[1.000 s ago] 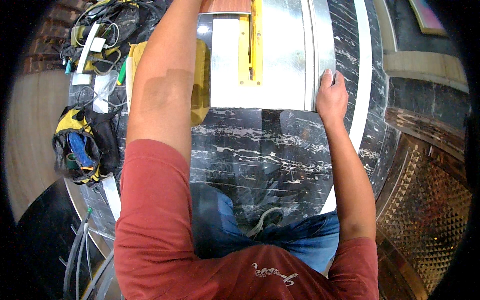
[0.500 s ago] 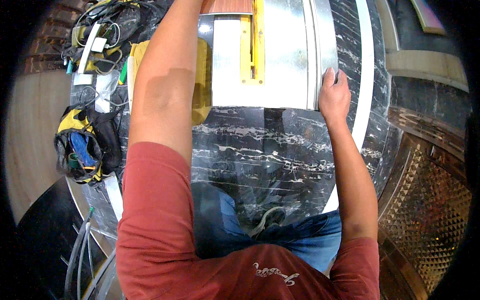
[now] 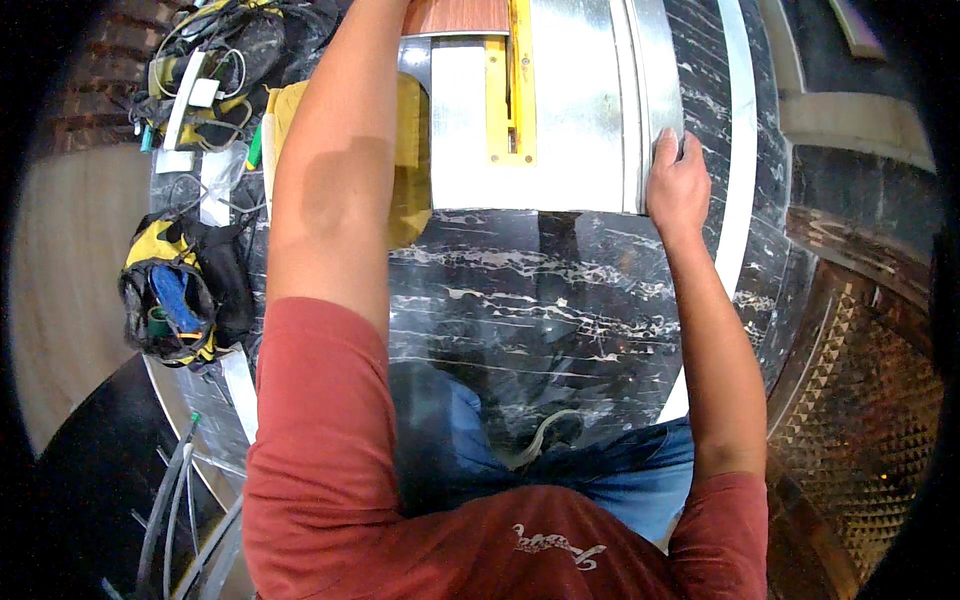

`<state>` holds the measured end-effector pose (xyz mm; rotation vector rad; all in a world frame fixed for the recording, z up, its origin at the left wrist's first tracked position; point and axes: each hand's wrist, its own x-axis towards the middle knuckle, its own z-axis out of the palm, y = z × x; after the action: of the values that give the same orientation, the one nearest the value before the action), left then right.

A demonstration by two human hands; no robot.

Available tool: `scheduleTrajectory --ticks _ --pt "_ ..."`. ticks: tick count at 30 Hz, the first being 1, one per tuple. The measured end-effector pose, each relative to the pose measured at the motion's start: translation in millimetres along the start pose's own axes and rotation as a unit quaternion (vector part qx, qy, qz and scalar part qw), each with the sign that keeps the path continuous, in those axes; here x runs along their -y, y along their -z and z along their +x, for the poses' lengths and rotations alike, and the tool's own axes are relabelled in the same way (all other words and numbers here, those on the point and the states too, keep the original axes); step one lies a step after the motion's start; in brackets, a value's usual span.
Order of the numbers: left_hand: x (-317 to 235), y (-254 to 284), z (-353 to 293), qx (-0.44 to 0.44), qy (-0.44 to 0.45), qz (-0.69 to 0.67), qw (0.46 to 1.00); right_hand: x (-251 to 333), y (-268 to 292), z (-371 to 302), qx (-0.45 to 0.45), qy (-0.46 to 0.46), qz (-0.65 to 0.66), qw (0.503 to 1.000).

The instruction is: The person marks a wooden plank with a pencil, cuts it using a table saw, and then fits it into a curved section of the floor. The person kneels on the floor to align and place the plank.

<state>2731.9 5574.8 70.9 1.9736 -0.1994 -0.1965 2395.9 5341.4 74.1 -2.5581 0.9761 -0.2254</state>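
A table saw with a silver metal top point(image 3: 585, 110) is in front of me, its yellow slotted insert point(image 3: 525, 105) near the middle. My right hand point(image 3: 680, 190) grips the metal edge at the near right corner, fingers curled over the rim. My left arm stretches far forward over the saw's left side; its hand lies beyond the upper border, so its fingers are hidden. Close to that forearm, a reddish-brown wood-grain board point(image 3: 460, 15) lies on the saw top, mostly cut off by the border. Yellow housing point(image 3: 410, 190) shows beneath my left arm.
Black marble-patterned floor point(image 3: 520, 300) surrounds the saw, with a white strip point(image 3: 738, 180) along the right. To the left are an open yellow-and-black tool bag point(image 3: 165, 290), a white power strip point(image 3: 183, 105) and tangled cables. Grey hoses point(image 3: 170, 510) lie at lower left, a studded panel point(image 3: 860, 430) at lower right.
The whole view has shifted slightly to the right. My right hand keeps its grip on the saw's edge, and the left arm stays stretched forward.
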Motion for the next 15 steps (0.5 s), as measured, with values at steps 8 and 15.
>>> scheduleTrajectory --ticks 8,15 --pt "8.6 -6.5 -2.5 0.003 -0.057 -0.017 0.998 -4.0 3.9 2.7 0.016 -0.011 -0.002 1.0" --pt "-6.5 -2.1 -26.3 0.002 0.009 0.01 1.0 -2.7 3.7 0.6 0.004 0.004 0.007 1.0"
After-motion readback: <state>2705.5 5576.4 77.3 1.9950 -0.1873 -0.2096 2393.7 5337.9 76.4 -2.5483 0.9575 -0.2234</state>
